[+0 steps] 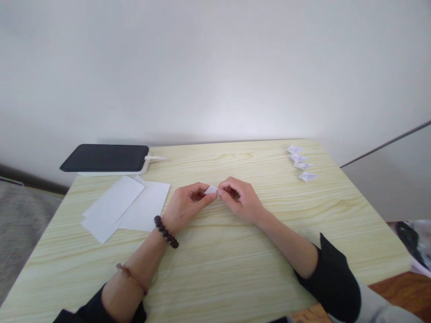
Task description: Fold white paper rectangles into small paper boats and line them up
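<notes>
My left hand [186, 207] and my right hand [239, 199] meet over the middle of the light wooden table [215, 269]. Both pinch a small folded piece of white paper [211, 189] between fingertips and thumbs. The paper is mostly hidden by the fingers. A dark bead bracelet sits on my left wrist, and a thin brown cord lies further up the forearm.
Loose white paper sheets [124, 207] lie left of my hands. A black tablet [106, 158] on a white stand sits at the back left corner. Several small folded paper pieces [301, 163] line the back right corner. A wall stands behind the table.
</notes>
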Action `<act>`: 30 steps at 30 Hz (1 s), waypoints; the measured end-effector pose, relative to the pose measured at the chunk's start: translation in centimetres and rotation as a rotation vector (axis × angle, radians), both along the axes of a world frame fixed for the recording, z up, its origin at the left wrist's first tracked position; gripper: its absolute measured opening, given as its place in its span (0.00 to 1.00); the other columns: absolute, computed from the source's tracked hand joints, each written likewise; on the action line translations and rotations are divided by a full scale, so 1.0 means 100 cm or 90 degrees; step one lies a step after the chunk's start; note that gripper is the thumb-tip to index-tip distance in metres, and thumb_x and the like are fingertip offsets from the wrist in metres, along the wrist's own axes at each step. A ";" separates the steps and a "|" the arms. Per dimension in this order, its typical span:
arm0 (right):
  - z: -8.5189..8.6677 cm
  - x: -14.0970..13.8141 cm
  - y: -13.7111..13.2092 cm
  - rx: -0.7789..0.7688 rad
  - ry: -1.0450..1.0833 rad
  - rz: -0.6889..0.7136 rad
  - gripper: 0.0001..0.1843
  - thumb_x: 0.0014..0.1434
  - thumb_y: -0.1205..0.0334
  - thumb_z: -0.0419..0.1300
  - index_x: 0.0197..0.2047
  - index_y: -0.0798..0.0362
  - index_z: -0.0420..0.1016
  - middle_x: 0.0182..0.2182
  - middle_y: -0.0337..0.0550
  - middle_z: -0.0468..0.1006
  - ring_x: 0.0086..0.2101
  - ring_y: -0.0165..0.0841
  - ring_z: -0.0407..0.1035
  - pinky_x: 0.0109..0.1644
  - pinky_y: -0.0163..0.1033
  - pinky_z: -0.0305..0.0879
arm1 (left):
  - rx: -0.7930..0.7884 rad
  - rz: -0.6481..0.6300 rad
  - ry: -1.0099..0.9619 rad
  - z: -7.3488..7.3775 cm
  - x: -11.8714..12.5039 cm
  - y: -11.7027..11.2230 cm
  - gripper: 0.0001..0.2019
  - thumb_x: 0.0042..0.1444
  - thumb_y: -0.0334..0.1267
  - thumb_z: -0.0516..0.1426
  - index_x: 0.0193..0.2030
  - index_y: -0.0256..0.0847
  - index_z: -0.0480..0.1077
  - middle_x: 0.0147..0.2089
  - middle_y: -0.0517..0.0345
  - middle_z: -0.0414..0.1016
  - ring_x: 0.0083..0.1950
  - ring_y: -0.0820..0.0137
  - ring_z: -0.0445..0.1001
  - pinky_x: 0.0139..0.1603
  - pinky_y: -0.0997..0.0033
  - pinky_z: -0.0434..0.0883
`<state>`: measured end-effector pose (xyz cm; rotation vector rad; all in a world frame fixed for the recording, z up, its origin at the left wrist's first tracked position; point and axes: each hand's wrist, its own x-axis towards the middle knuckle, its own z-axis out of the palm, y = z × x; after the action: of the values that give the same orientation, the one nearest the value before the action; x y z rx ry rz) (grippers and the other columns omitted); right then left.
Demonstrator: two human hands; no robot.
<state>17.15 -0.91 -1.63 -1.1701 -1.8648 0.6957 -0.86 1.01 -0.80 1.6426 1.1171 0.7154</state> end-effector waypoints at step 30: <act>-0.005 0.006 0.003 0.119 -0.070 0.082 0.06 0.65 0.65 0.51 0.38 0.52 0.67 0.32 0.41 0.69 0.33 0.29 0.64 0.37 0.34 0.61 | 0.078 0.038 -0.062 -0.004 0.000 -0.001 0.11 0.52 0.43 0.60 0.38 0.38 0.74 0.37 0.56 0.78 0.37 0.68 0.75 0.42 0.69 0.71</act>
<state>17.71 -0.64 -2.10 -0.9931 -2.0638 0.5218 -0.85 0.94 -1.17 1.6638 1.0735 0.9083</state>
